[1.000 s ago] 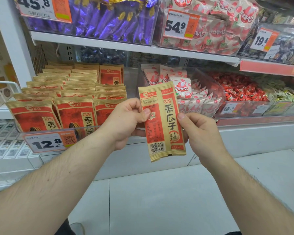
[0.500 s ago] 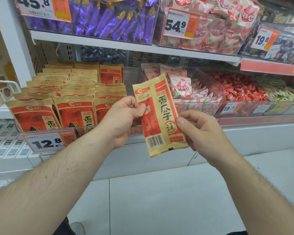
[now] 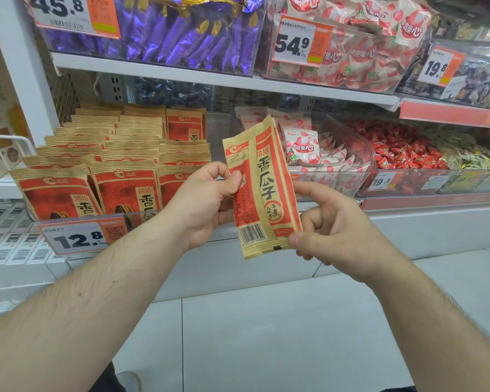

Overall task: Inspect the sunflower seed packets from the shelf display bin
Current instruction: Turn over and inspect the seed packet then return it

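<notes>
Nearest to the camera, two bare forearms reached forward over a pale tiled floor [image 3: 266, 335]. Between them, the person held one sunflower seed packet [image 3: 262, 188] in the air, in front of the shelves and outside the bin. The packet was brown paper with a red panel and black characters, and it leaned with its top to the left. A barcode was visible near its lower edge.

The left hand [image 3: 201, 202] pinched the left edge of the packet, with the thumb pressed on the front and the other fingers curled behind it. The right hand [image 3: 331, 230] pinched the lower right corner between thumb and forefinger; its other fingers were loosely curled and held nothing more.

Behind the left hand stood the display bin [image 3: 77, 219], a clear one, with many more seed packets [image 3: 122, 165] of the same kind standing upright in rows. A price label [image 3: 77, 239] with 12.8 was fixed on its front wall.

To the right of this bin, behind the held packet, another clear bin held white snack bags [image 3: 303, 148] with a red fruit picture. Farther right lay a heap of small red candies [image 3: 402, 151], with a tag of 19.8 below.

On the upper shelf [image 3: 210, 77], farthest away, were purple wrapped sweets [image 3: 181, 32] at the left, and pale bags with red print beside a 54.9 label [image 3: 297, 41].
</notes>
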A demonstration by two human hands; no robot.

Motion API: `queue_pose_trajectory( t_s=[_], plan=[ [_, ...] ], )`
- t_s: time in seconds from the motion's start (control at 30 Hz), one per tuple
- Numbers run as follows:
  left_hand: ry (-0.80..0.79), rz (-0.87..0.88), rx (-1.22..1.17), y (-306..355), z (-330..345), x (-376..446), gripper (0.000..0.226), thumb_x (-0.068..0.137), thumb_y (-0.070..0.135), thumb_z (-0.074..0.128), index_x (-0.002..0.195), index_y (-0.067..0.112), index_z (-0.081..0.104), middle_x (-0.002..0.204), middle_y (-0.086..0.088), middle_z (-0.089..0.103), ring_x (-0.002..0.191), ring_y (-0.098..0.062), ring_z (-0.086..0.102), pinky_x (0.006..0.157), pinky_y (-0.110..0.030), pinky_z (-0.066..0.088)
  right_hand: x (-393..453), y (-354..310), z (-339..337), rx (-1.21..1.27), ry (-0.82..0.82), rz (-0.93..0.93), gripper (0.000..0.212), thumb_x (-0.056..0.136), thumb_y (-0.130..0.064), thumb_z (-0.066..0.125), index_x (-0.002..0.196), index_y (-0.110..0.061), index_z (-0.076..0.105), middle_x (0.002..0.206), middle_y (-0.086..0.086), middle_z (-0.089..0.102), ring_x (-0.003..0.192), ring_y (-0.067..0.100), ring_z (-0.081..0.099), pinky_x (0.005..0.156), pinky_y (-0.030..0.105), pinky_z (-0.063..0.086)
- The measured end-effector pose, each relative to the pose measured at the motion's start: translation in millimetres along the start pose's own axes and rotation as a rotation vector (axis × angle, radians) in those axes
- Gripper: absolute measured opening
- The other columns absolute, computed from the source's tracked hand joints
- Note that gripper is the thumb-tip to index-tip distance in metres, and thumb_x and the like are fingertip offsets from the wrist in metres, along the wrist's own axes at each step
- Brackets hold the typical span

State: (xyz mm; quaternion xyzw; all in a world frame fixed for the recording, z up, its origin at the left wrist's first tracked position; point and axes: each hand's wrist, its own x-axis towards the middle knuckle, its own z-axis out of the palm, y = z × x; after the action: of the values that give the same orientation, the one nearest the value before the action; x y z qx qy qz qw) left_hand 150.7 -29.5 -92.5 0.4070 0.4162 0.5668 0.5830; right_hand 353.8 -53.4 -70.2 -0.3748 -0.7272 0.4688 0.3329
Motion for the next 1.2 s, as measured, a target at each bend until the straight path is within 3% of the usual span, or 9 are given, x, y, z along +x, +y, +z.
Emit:
queue_pose_trajectory(
  t_s=[0.3, 0.43, 0.53, 0.63, 0.7, 0.83, 0.93, 1.1, 1.2],
  plan=[
    [0.059, 0.0, 0.209, -12.0, 7.1, 3.1, 0.007, 0.101, 0.017, 0.051, 0.105, 0.011, 0.05, 0.095, -0.01, 0.07, 0.083, -0.02, 0.07, 0.067, -0.04, 0.06, -0.9, -2.3, 14.6, -0.208, -0.155, 0.097, 0.095, 0.082, 0.004, 0.069, 0.141, -0.059, 0.028, 0.062, 0.013, 0.067, 0.057, 0.034, 0.063, 0.046, 0.034, 0.052],
    [0.085, 0.007, 0.206, -16.3, 8.1, 6.0, 0.019, 0.098, 0.019, 0.058, 0.113, 0.01, 0.05, 0.109, -0.015, 0.068, 0.093, -0.025, 0.07, 0.073, -0.046, 0.06, -1.0, -1.2, 17.0, -0.289, -0.16, 0.142, 0.105, 0.083, 0.003, 0.068, 0.147, -0.06, 0.014, 0.06, 0.006, 0.067, 0.061, 0.035, 0.065, 0.05, 0.039, 0.057],
    [0.112, 0.033, 0.177, -19.4, 11.3, 6.7, 0.028, 0.096, 0.018, 0.062, 0.119, 0.009, 0.048, 0.112, -0.014, 0.068, 0.089, -0.02, 0.07, 0.065, -0.037, 0.058, -1.6, -3.6, 17.7, -0.332, -0.151, 0.144, 0.105, 0.083, 0.001, 0.068, 0.147, -0.06, 0.011, 0.06, 0.007, 0.066, 0.053, 0.026, 0.061, 0.05, 0.034, 0.057],
    [0.124, 0.056, 0.132, -21.8, 14.2, 5.9, 0.024, 0.095, 0.017, 0.063, 0.112, 0.014, 0.046, 0.11, -0.009, 0.067, 0.083, -0.015, 0.066, 0.064, -0.031, 0.051, -2.4, -6.0, 19.8, -0.375, -0.136, 0.14, 0.107, 0.083, -0.001, 0.067, 0.146, -0.062, 0.006, 0.062, 0.009, 0.067, 0.052, 0.024, 0.061, 0.051, 0.029, 0.056],
    [0.072, 0.053, 0.068, -20.1, 16.6, 2.6, 0.018, 0.096, 0.022, 0.061, 0.099, 0.016, 0.043, 0.099, -0.008, 0.066, 0.076, -0.016, 0.062, 0.066, -0.032, 0.05, -2.7, -6.6, 21.2, -0.404, -0.121, 0.138, 0.109, 0.083, -0.003, 0.067, 0.144, -0.066, 0.002, 0.061, 0.009, 0.066, 0.053, 0.025, 0.062, 0.054, 0.031, 0.059],
    [-0.106, 0.026, 0.011, -13.7, 16.1, -5.2, 0.038, 0.079, 0.046, 0.062, 0.094, 0.018, 0.042, 0.094, -0.012, 0.06, 0.076, -0.022, 0.06, 0.072, -0.038, 0.049, -4.7, -7.6, 26.4, -0.426, -0.135, 0.126, 0.111, 0.083, -0.004, 0.066, 0.136, -0.075, -0.001, 0.059, 0.009, 0.065, 0.052, 0.025, 0.064, 0.059, 0.042, 0.061],
    [-0.143, 0.028, 0.018, -10.5, 14.2, -7.4, 0.031, 0.077, 0.043, 0.063, 0.084, 0.022, 0.042, 0.092, -0.011, 0.058, 0.075, -0.023, 0.058, 0.07, -0.039, 0.048, -4.6, -7.0, 28.8, -0.423, -0.146, 0.132, 0.114, 0.082, -0.006, 0.068, 0.129, -0.079, -0.005, 0.06, 0.01, 0.065, 0.054, 0.028, 0.064, 0.059, 0.045, 0.06],
    [-0.138, 0.029, 0.03, -8.8, 12.0, -6.7, 0.019, 0.093, 0.032, 0.057, 0.081, 0.024, 0.044, 0.08, -0.003, 0.058, 0.066, -0.016, 0.056, 0.065, -0.035, 0.046, -1.7, 0.0, 27.5, -0.443, -0.101, 0.048, 0.105, 0.078, -0.015, 0.075, 0.143, -0.067, 0.011, 0.058, 0.003, 0.064, 0.054, 0.018, 0.061, 0.06, 0.036, 0.059],
    [-0.173, 0.063, 0.095, -9.6, 11.3, -8.3, 0.014, 0.096, 0.028, 0.054, 0.087, 0.021, 0.046, 0.082, -0.003, 0.056, 0.069, -0.015, 0.055, 0.065, -0.033, 0.043, 1.1, 10.8, 26.2, -0.316, 0.026, -0.019, 0.066, 0.074, -0.039, 0.073, 0.128, -0.064, 0.044, 0.053, 0.0, 0.058, 0.049, 0.016, 0.054, 0.055, 0.032, 0.049]
  ],
)
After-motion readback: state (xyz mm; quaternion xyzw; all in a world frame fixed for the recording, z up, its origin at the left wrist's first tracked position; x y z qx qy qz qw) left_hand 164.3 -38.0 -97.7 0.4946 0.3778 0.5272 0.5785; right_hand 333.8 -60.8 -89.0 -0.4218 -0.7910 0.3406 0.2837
